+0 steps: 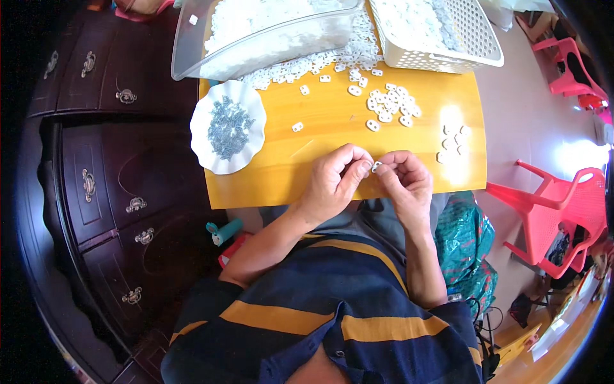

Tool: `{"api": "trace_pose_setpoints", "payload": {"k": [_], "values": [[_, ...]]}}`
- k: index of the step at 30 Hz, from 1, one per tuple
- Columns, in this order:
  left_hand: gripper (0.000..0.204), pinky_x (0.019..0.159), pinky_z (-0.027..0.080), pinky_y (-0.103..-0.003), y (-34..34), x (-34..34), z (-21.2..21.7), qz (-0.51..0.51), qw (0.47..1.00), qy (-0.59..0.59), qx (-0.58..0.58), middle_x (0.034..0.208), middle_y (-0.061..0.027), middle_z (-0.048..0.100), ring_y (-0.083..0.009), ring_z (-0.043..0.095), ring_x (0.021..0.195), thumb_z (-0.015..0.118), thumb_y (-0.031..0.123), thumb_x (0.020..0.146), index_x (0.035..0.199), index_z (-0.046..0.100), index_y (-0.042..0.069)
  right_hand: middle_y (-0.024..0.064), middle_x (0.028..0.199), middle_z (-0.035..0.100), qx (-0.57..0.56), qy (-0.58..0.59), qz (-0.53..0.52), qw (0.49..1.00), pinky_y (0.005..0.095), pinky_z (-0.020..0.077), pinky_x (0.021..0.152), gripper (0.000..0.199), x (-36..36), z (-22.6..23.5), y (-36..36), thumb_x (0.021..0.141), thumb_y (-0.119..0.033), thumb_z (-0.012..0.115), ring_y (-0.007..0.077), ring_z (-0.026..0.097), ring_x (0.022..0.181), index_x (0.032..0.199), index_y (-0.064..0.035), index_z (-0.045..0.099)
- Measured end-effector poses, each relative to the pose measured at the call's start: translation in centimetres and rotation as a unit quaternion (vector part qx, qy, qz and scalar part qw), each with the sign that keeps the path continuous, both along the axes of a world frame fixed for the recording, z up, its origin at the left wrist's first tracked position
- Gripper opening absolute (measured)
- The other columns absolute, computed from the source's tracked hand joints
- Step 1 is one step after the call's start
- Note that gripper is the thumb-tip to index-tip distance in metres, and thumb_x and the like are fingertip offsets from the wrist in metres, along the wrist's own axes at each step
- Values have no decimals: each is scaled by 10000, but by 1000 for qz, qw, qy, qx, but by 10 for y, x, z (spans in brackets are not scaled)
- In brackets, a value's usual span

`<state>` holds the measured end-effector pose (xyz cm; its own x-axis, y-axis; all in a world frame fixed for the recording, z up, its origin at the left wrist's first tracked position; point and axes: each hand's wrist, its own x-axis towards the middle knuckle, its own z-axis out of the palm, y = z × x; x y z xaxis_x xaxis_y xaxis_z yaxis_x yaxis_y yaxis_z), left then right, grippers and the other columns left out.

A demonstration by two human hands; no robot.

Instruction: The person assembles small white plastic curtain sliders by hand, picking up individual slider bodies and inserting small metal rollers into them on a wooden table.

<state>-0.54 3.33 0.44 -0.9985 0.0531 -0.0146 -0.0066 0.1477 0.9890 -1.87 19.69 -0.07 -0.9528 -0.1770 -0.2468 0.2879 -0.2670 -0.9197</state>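
Note:
My left hand [336, 176] and my right hand [409, 185] meet over the table's near edge, fingertips almost touching. Between them is a small white plastic piece [377, 166] with holes, pinched by my right thumb and fingers. The left thumb and forefinger are pressed together at its edge; whatever they hold is too small to make out. Beyond the hands lies a pile of similar white two-holed pieces [391, 102]. A white scalloped plate [201, 131] at the left holds many small grey metal parts [229, 128].
On the yellow table [268, 185], a clear bin [268, 61] and a white perforated basket [441, 63] of white pieces stand at the back. A small group of pieces [453, 142] lies right. Dark drawers [96, 192] flank the left; a pink chair [543, 198] stands right.

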Motion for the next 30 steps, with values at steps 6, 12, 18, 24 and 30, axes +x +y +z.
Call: {"api": "trace_pose_setpoints", "payload": {"k": [6,12,18,24,30], "values": [[127,567,447,-212,4,-1,0,11,1000,-9,-11,769,4,621,-40,516,626,586,122,1010,968,625,9,-38,815,654,1,-2,-4,1000,165,443,647,72,1,0,4,919,10,676,5,559,717,988,2,660],[133,568,440,-207,7,-1,4,4,999,-2,-37,769,9,617,-39,515,629,579,122,1013,958,625,10,-23,840,671,2,6,6,1000,172,459,665,78,2,-1,8,916,-4,683,12,577,728,990,5,659],[131,578,443,-203,10,1,7,8,1000,-8,-27,774,2,624,-39,521,636,579,125,1014,970,623,10,-25,854,670,-14,-1,0,1000,174,462,671,79,3,-4,11,921,-2,675,14,581,739,997,5,654],[145,572,438,-199,13,2,7,7,999,0,-35,772,-2,623,-37,518,630,576,137,1020,975,620,7,-30,857,660,-37,-6,-3,999,174,462,673,78,3,-2,13,925,1,669,15,582,744,1001,3,651],[146,564,434,-198,17,1,8,7,999,2,-41,762,2,615,-34,510,621,571,134,1022,969,618,7,-27,865,663,-51,-3,0,999,168,457,665,76,3,-5,17,925,-2,672,13,581,743,998,0,651]]}}
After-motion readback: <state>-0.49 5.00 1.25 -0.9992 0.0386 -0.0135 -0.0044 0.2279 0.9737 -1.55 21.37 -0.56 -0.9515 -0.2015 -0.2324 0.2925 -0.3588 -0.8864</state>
